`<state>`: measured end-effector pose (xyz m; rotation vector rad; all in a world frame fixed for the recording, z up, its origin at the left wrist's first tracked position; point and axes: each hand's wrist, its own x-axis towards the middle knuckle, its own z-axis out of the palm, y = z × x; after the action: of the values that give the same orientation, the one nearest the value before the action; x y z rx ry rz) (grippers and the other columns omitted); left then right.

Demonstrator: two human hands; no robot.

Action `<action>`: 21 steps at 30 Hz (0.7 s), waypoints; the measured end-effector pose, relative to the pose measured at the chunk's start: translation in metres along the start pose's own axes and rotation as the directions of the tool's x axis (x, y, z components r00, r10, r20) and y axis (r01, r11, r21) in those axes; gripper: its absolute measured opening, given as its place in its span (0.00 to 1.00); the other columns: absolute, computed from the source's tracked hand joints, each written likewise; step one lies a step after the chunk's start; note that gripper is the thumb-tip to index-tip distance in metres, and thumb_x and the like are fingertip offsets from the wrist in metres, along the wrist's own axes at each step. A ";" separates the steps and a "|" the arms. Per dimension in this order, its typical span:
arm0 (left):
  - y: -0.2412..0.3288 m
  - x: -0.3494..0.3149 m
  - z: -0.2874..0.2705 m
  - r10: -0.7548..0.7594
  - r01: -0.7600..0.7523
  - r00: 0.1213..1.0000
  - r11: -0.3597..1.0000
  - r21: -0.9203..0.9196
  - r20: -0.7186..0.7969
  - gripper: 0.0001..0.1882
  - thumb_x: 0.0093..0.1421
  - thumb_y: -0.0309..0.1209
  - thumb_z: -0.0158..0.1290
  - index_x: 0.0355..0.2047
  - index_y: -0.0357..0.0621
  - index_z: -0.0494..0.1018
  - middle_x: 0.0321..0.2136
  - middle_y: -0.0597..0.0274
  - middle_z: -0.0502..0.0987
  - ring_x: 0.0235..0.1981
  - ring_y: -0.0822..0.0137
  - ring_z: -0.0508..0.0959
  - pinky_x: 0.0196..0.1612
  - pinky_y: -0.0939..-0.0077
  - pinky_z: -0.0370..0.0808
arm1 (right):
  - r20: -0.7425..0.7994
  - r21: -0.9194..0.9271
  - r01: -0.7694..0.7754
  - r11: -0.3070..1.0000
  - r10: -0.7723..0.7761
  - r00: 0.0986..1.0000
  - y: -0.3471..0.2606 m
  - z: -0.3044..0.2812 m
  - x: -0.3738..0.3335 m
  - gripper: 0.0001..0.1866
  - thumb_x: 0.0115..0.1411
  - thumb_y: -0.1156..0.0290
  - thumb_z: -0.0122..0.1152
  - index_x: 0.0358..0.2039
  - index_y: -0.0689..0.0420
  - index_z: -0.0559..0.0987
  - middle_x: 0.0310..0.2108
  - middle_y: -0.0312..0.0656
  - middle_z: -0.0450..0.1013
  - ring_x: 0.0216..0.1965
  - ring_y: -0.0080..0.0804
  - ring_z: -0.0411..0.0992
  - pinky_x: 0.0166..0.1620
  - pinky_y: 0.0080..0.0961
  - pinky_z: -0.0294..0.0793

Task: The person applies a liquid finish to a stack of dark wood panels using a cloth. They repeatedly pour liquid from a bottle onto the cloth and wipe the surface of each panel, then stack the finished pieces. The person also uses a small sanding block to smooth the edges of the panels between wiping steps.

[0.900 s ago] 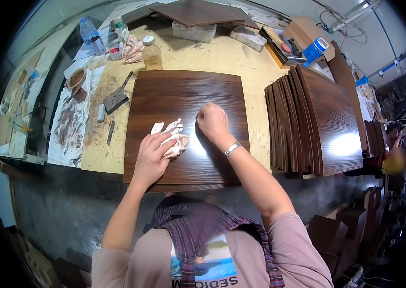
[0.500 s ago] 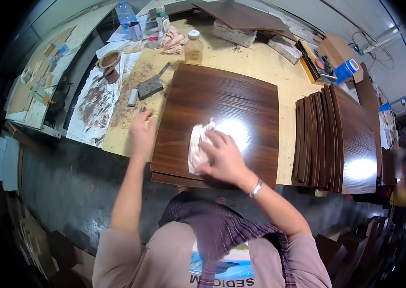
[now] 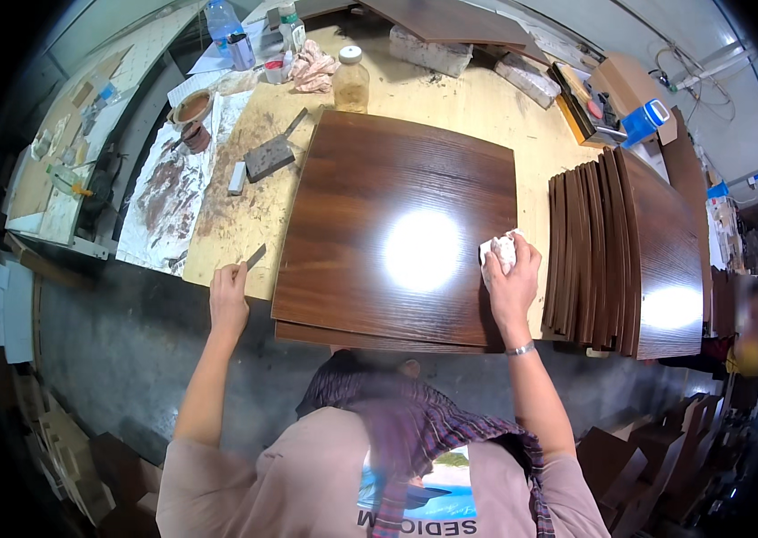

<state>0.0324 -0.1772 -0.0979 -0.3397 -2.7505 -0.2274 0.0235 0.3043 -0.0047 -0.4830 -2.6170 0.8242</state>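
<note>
Two glossy dark-brown wood-grain panels lie stacked before me; light glares off the upper panel (image 3: pixel 361 197), and the lower one shows along the near edge. My right hand (image 3: pixel 512 282) is closed round a crumpled white rag (image 3: pixel 503 251) at the upper panel's right edge. Left of the stack, at the table's front edge, my left hand (image 3: pixel 229 291) pinches a small dark flat strip, blade-like in shape (image 3: pixel 257 256). A grey block (image 3: pixel 269 162) with a flat handle-like piece beside it and a small pale block (image 3: pixel 236 178) rest farther back.
Several brown panels (image 3: pixel 576 251) stand on edge at the right. Behind the stack is a jar of amber liquid (image 3: pixel 351 85), with a pinkish rag (image 3: pixel 313 67) and bottles nearby. A stained white sheet (image 3: pixel 159 211) and bowl (image 3: pixel 191 108) are at the left.
My right hand has carried the rag from the upper panel's middle to its right edge. My left hand has drawn back toward me and left, with the dark strip now plainly showing.
</note>
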 end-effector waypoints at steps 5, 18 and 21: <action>-0.002 -0.024 -0.022 -0.034 0.029 0.997 0.997 0.068 0.075 0.21 0.53 0.17 0.54 0.49 0.39 0.75 0.39 0.52 0.73 0.43 0.51 0.73 0.44 0.60 0.73 | 0.007 -0.105 0.139 0.985 -0.139 0.990 -0.004 0.007 -0.003 0.26 0.58 0.59 0.67 0.55 0.53 0.74 0.55 0.57 0.64 0.53 0.57 0.70 0.50 0.46 0.75; 0.190 0.041 -0.080 0.304 -0.344 0.938 0.880 -0.327 -0.169 0.08 0.52 0.23 0.59 0.34 0.47 0.82 0.24 0.60 0.73 0.28 0.58 0.75 0.29 0.65 0.73 | 0.010 -0.060 0.211 0.976 -0.211 0.977 0.003 0.004 -0.004 0.24 0.57 0.59 0.67 0.52 0.54 0.76 0.53 0.59 0.64 0.52 0.59 0.70 0.48 0.47 0.75; 0.138 0.049 -0.076 0.147 -0.180 0.976 0.958 -0.223 -0.159 0.12 0.48 0.19 0.56 0.34 0.45 0.81 0.24 0.59 0.73 0.28 0.57 0.74 0.30 0.64 0.73 | -0.008 -0.083 0.214 0.973 -0.215 0.976 0.002 0.003 -0.003 0.24 0.57 0.59 0.67 0.52 0.54 0.76 0.53 0.59 0.64 0.51 0.59 0.70 0.48 0.47 0.75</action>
<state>0.0494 -0.0503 0.0055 -0.5890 -2.5429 -0.5169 0.0257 0.3037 -0.0088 -0.2208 -2.6359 0.6424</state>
